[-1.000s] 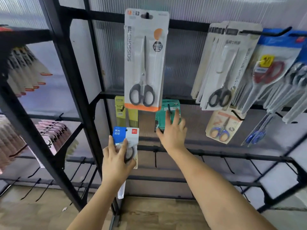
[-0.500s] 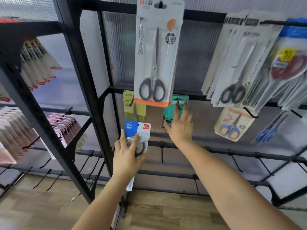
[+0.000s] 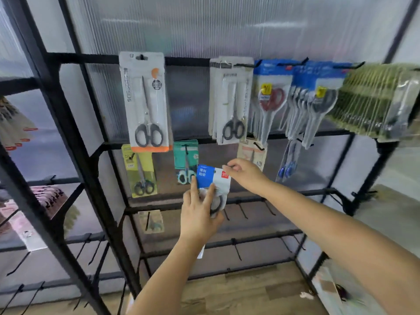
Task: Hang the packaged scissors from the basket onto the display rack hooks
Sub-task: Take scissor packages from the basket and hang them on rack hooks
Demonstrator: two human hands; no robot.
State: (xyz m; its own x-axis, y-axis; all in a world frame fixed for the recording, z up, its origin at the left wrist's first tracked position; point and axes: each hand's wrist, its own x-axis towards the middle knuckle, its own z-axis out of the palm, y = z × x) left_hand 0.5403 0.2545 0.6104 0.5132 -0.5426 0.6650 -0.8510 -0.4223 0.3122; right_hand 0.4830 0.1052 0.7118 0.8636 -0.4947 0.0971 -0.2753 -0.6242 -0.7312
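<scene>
Gripping the scissors pack point(image 3: 212, 178) low w/ your left hand point(image 3: 200, 214), right hand point(image 3: 244, 176) pinched its top corner, mid-rack point(image 3: 75, 142). Light, stiff card I'd say; slick plastic, so grip by the edges.

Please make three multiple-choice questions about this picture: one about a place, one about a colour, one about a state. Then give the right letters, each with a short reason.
1. Where does the yellow pack of scissors hang?
A. below the large white pack
B. on the top bar at the far right
C. on the floor

2. What colour is the top of the pack in the hands?
A. green
B. blue
C. pink

3. What is the right hand doing?
A. resting on the floor
B. hanging open at the side
C. pinching the pack's top corner

Answers:
1. A: it sits just under the large white pack.
2. B: the card's upper part is blue beside white.
3. C: its fingertips close on the corner while the left hand holds the pack from below.
</scene>
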